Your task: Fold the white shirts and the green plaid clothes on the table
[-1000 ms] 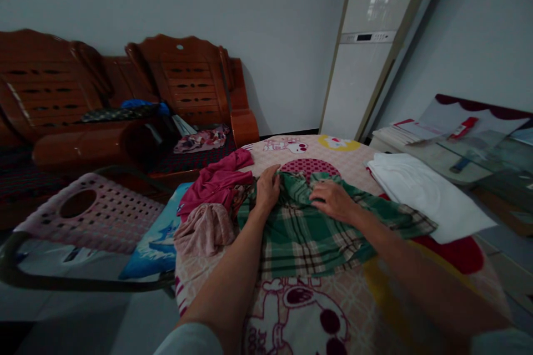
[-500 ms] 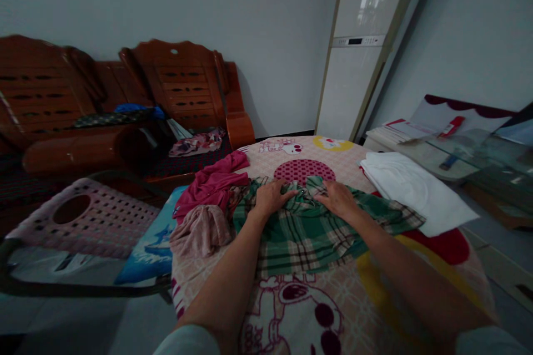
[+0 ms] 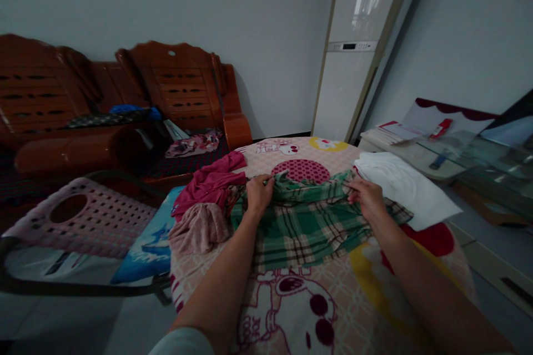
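A green plaid shirt (image 3: 300,227) lies spread over a round table covered by a patterned cloth (image 3: 291,310). My left hand (image 3: 260,193) is closed on the shirt's upper left part. Farther right, my right hand (image 3: 367,195) pinches its upper right part, and the fabric stretches between the two hands. Left of the shirt lie a crumpled magenta garment (image 3: 208,186) and a dusty pink cloth (image 3: 200,228). Folded white fabric (image 3: 403,186) rests to the right, just beyond my right hand.
Wooden chairs (image 3: 179,86) line the back wall, with clothing on their seats. A pink woven chair (image 3: 95,216) holding a blue cushion (image 3: 147,244) stands at the left. A tall white air conditioner (image 3: 347,66) fills the corner; a side table (image 3: 433,163) bears papers at right.
My hands have moved apart, the right one farther to the right, and both have closed on the shirt. Its upper edge is now drawn out wider between them.
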Tool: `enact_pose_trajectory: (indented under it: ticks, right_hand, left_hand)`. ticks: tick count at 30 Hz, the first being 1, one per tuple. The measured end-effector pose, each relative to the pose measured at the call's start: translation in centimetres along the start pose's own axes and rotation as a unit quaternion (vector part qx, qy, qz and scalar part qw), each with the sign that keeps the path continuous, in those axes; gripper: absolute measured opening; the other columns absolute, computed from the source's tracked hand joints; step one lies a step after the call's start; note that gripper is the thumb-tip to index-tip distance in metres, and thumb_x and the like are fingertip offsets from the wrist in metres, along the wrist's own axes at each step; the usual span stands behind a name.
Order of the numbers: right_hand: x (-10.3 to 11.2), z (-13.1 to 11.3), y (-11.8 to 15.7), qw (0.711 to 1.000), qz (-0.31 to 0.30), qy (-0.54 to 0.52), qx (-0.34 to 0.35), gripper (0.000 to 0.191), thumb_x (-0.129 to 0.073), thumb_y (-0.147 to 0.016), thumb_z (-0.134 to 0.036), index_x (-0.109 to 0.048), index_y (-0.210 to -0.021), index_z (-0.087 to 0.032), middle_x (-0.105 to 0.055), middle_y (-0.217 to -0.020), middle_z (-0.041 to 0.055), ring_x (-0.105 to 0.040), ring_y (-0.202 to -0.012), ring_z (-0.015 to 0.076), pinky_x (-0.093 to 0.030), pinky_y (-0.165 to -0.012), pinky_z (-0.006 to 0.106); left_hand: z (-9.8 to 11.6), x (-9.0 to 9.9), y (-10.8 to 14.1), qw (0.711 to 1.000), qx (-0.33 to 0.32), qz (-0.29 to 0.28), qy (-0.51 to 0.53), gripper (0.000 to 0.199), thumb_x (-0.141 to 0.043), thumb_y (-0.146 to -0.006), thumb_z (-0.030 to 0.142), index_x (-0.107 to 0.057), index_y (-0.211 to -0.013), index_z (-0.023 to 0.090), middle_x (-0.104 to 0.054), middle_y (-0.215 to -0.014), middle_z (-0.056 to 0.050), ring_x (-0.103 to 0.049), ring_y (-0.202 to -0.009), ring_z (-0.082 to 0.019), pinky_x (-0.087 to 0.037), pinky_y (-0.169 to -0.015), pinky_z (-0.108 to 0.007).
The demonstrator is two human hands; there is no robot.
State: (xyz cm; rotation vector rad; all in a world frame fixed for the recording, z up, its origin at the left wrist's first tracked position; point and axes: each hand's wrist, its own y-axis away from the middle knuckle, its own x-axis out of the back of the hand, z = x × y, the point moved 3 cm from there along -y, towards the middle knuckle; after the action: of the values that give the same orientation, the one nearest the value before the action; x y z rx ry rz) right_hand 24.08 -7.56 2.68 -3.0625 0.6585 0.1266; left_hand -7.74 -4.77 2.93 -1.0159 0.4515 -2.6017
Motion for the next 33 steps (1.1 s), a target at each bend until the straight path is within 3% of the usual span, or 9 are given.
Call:
enact_pose_trajectory:
  ticks: [6,11,14,16,20,23,26,31,33]
  right_hand:
    - [2.2,-0.3,3.6,0.985,-0.152,-0.014,-0.078,0.016,-0.073,-0.054,-0.023,-0.059,-0.059,-0.019,-0.064,-0.053,0.0021,-0.059,-0.046,0.015,-0.049,-0.043,0.025]
    - [3.5,0.3,5.6,0.955,-0.252,0.121,-0.101,0.009,-0.067,-0.059,-0.022,-0.064,-0.065,-0.016,-0.067,-0.057,0.0059,-0.061,-0.048,0.0158,-0.048,-0.045,0.024]
    - [3.6,0.5,5.8,0.955,-0.243,0.145,-0.091,0.01,-0.069,-0.06,-0.024,-0.063,-0.065,-0.017,-0.067,-0.058,0.0049,-0.063,-0.05,0.0162,-0.052,-0.049,0.025]
    - [3.4,0.6,5.8,0.959,-0.23,0.135,-0.092,0.018,-0.072,-0.062,-0.031,-0.061,-0.067,-0.018,-0.065,-0.057,0.0023,-0.064,-0.05,0.0175,-0.054,-0.048,0.027]
    - [2.9,1.1,5.3,0.97,-0.162,0.163,-0.083,0.038,-0.08,-0.062,-0.043,-0.064,-0.087,-0.019,-0.066,-0.058,-0.0005,-0.061,-0.041,0.0177,-0.047,-0.034,0.026]
    - [2.5,1.6,5.0,0.958,-0.158,0.227,-0.07,0.045,-0.082,-0.061,-0.035,-0.067,-0.1,-0.017,-0.063,-0.048,-0.0028,-0.053,-0.032,0.0159,-0.038,-0.027,0.023]
    - [2.2,1.2,4.5,0.94,-0.183,0.281,-0.057,0.021,-0.076,-0.063,-0.028,-0.068,-0.079,-0.016,-0.049,-0.033,-0.0057,-0.042,-0.024,0.0121,-0.027,-0.024,0.019]
    - [1.5,-3.0,2.4,0.97,-0.179,0.165,-0.005,0.022,-0.076,-0.061,-0.033,-0.066,-0.071,-0.015,-0.054,-0.041,-0.005,-0.038,-0.025,0.0063,-0.022,-0.025,0.016]
    - [0.8,-5.0,1.0,0.983,-0.149,0.106,0.022,0.024,-0.079,-0.058,-0.031,-0.066,-0.07,-0.015,-0.054,-0.042,-0.0057,-0.035,-0.025,0.0054,-0.022,-0.024,0.017]
  left_hand:
    - [-1.7,2.0,-0.8,0.937,0.125,-0.018,0.326,0.016,-0.055,-0.071,0.035,-0.055,-0.068,0.02,-0.047,-0.042,0.006,-0.047,-0.038,-0.011,-0.033,-0.04,-0.02]
    - [-3.8,4.1,-1.5,0.905,0.182,0.048,0.382,0.014,-0.057,-0.063,0.031,-0.052,-0.066,0.019,-0.046,-0.046,0.007,-0.046,-0.036,-0.009,-0.03,-0.035,-0.018]
    - [-5.0,5.0,-1.6,0.907,0.216,0.11,0.344,0.016,-0.055,-0.066,0.031,-0.056,-0.076,0.018,-0.049,-0.051,0.007,-0.047,-0.038,-0.009,-0.034,-0.038,-0.018]
    - [-5.2,5.3,-1.6,0.937,0.205,0.101,0.264,0.025,-0.058,-0.068,0.032,-0.06,-0.089,0.018,-0.058,-0.06,0.005,-0.054,-0.045,-0.011,-0.042,-0.045,-0.021]
    - [-4.5,5.3,-1.6,0.995,0.1,-0.015,-0.01,0.041,-0.076,-0.061,0.037,-0.067,-0.096,0.018,-0.072,-0.085,-0.005,-0.068,-0.082,-0.023,-0.051,-0.074,-0.03]
    - [-4.2,5.3,-1.2,0.984,0.033,-0.136,-0.112,0.044,-0.082,-0.051,0.024,-0.071,-0.093,0.021,-0.074,-0.091,-0.003,-0.066,-0.093,-0.025,-0.048,-0.083,-0.029]
    - [-4.2,6.2,-0.9,0.968,0.003,-0.202,-0.15,0.029,-0.073,-0.055,0.012,-0.074,-0.082,0.023,-0.073,-0.08,0.0,-0.067,-0.084,-0.022,-0.047,-0.078,-0.027]
    - [-3.3,9.0,-3.0,0.985,0.0,-0.119,-0.125,0.004,-0.066,-0.065,0.02,-0.068,-0.061,0.021,-0.065,-0.062,-0.001,-0.064,-0.073,-0.021,-0.046,-0.068,-0.026]
    - [-2.8,9.8,-4.7,0.997,0.045,-0.046,-0.042,0.013,-0.067,-0.067,0.026,-0.063,-0.057,0.02,-0.057,-0.054,0.0,-0.061,-0.065,-0.019,-0.044,-0.059,-0.023]
